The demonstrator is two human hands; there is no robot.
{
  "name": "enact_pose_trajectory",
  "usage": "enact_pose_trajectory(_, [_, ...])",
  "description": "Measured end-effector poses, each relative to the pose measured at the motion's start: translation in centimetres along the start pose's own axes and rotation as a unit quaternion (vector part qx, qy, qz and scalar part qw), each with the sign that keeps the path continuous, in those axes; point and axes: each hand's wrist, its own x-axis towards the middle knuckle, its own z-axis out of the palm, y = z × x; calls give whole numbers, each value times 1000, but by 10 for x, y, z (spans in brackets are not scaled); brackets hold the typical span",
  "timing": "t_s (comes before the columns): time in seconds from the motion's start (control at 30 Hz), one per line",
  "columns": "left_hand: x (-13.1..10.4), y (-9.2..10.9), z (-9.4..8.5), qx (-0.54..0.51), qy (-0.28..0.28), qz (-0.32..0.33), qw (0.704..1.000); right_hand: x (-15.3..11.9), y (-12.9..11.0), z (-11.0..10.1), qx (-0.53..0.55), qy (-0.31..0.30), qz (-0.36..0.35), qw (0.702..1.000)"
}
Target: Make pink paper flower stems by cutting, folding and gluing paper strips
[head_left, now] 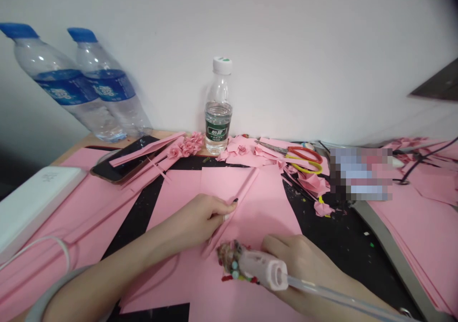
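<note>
My left hand (214,214) pinches a narrow folded strip of pink paper (245,191) between thumb and fingers, over pink sheets (275,207). My right hand (300,264) is wrapped round what looks like a pale pink hot glue gun (263,267). A long clear glue stick (322,291) runs out of its back end. Its front is crusted with coloured bits and beads, and it lies close to the strip's lower end. The gun's nozzle and the grip inside my fingers are hidden.
Behind the sheets stand a small water bottle (217,117), paper roses (186,146) and scissors (304,160). Left are a phone (123,162), a white power bank (43,198) and two large bottles (107,86). A pink paper stack (418,236) lies right.
</note>
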Motion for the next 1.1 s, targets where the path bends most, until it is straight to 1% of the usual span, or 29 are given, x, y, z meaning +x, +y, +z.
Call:
enact_pose_trajectory(0.13, [0, 2, 1, 6, 7, 9, 1000, 1, 1, 1, -8, -3, -18, 1000])
enact_pose_trajectory(0.2, [0, 4, 1, 4, 6, 17, 1000, -1, 4, 1, 1, 6, -18, 1000])
enact_pose_trajectory(0.43, [0, 7, 3, 12, 10, 36, 999, -16, 10, -3, 68, 85, 1, 994])
enact_pose_trajectory(0.57, [-2, 6, 4, -8, -1, 11, 1000, -17, 13, -7, 129, 139, 25, 982])
enact_pose_trajectory(0.67, [-3, 7, 4, -15, -1, 9, 1000, -18, 20, -12, 183, 199, 38, 962])
enact_pose_trajectory(0.73, [-3, 8, 4, -18, 2, 9, 1000, -18, 26, -14, 203, 256, 59, 943])
enact_pose_trajectory(0.8, [-3, 9, 4, -31, -2, -5, 1000, -17, 33, -15, 215, 320, 89, 918])
enact_pose_trajectory(0.87, [-3, 11, 4, -43, -4, -17, 999, -13, 41, -15, 233, 370, 126, 891])
enact_pose_trajectory(0.93, [-3, 11, 4, -50, -6, -26, 998, -7, 47, -15, 271, 383, 166, 868])
enact_pose_trajectory(1.0, [-3, 12, 4, -53, -7, -31, 998, 1, 54, -15, 319, 376, 197, 847])
enact_pose_trajectory(1.1, [-3, 13, 3, -56, -11, -30, 998, 14, 60, -16, 362, 373, 208, 829])
